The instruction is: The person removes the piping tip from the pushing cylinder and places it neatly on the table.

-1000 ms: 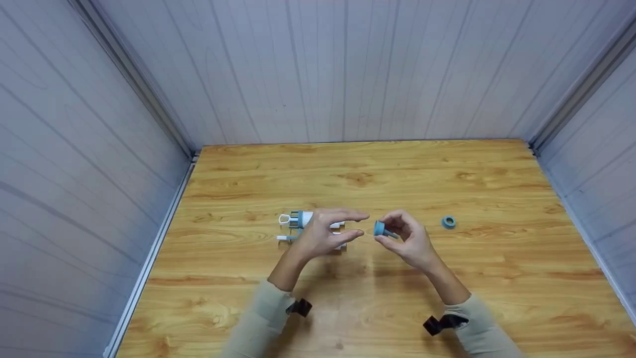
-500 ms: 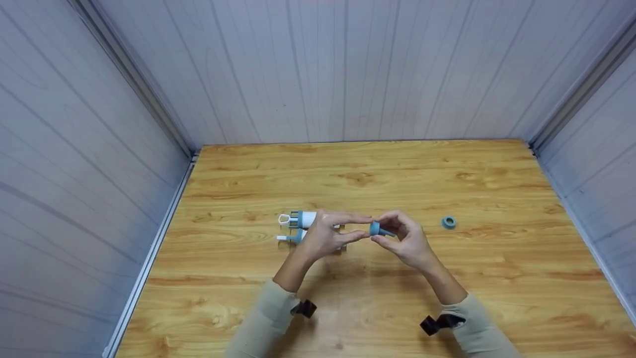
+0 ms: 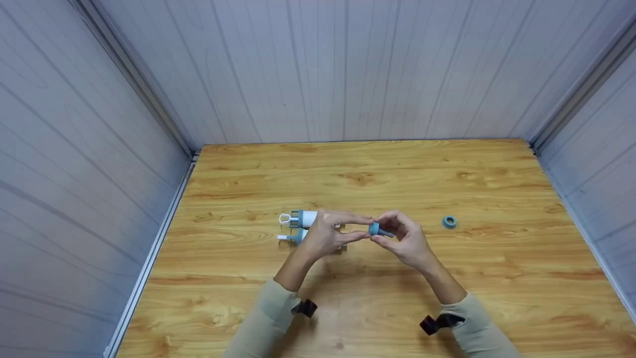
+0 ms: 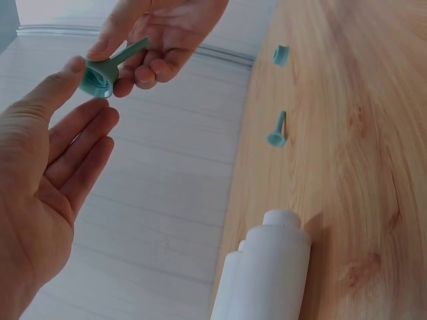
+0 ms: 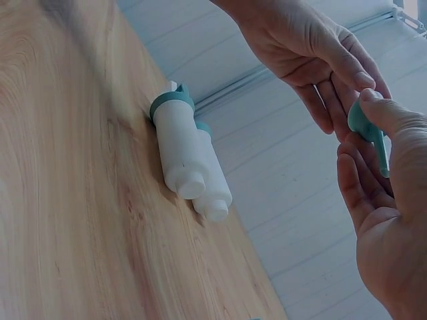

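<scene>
A teal nozzle (image 3: pixel 374 228) with a wide threaded end and a thin spout hangs in the air between both hands. My left hand (image 3: pixel 322 238) pinches its wide end between thumb and fingertips. From the other side, my right hand (image 3: pixel 411 243) holds it between thumb and fingers, the spout pointing toward the right palm. The left wrist view looks into the open wide end (image 4: pixel 97 81). Two white syringe-like tubes (image 3: pixel 309 219) with teal collars lie side by side below the left hand, which partly covers them in the head view.
A teal ring cap (image 3: pixel 448 222) lies on the wooden table (image 3: pixel 357 179) to the right. A second teal nozzle (image 4: pixel 277 133) is on the table in the left wrist view. Pale panel walls (image 3: pixel 343 69) enclose the table's back and sides.
My left hand has moved right until its fingertips met the nozzle. The right hand has shifted slightly left with the nozzle. Over the last half second both hands have barely moved.
</scene>
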`<state>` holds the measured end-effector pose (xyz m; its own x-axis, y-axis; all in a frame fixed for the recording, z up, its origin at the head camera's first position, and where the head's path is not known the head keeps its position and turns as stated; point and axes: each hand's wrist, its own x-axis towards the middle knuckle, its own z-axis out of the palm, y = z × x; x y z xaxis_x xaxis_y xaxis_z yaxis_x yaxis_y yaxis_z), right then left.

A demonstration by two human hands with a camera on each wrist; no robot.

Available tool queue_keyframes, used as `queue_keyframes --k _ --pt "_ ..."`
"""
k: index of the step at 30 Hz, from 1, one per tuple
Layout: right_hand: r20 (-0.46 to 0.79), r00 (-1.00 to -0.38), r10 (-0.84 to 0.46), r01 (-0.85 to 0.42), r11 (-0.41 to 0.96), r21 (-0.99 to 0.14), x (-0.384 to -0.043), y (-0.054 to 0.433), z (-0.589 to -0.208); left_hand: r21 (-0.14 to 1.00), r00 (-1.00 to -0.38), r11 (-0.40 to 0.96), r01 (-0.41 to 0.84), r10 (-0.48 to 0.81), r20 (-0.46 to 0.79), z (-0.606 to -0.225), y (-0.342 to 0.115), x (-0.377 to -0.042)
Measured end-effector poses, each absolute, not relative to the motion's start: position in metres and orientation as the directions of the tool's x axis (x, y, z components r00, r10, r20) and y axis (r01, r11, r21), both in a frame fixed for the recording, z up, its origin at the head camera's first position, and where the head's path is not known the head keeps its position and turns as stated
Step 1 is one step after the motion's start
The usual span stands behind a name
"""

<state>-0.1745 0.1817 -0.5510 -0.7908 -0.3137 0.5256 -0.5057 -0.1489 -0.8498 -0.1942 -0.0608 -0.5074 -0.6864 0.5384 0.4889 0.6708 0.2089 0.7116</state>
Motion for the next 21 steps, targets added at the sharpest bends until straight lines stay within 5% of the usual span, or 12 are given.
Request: queue_keyframes --k 21 --pt "0.487 -0.828 -0.276 -0.477 -0.11 -0.872 -0.172 0.193 -0.552 0.647 -0.645 0.199 0.736 0.497 0.581 -0.5 -0.067 -0.201"
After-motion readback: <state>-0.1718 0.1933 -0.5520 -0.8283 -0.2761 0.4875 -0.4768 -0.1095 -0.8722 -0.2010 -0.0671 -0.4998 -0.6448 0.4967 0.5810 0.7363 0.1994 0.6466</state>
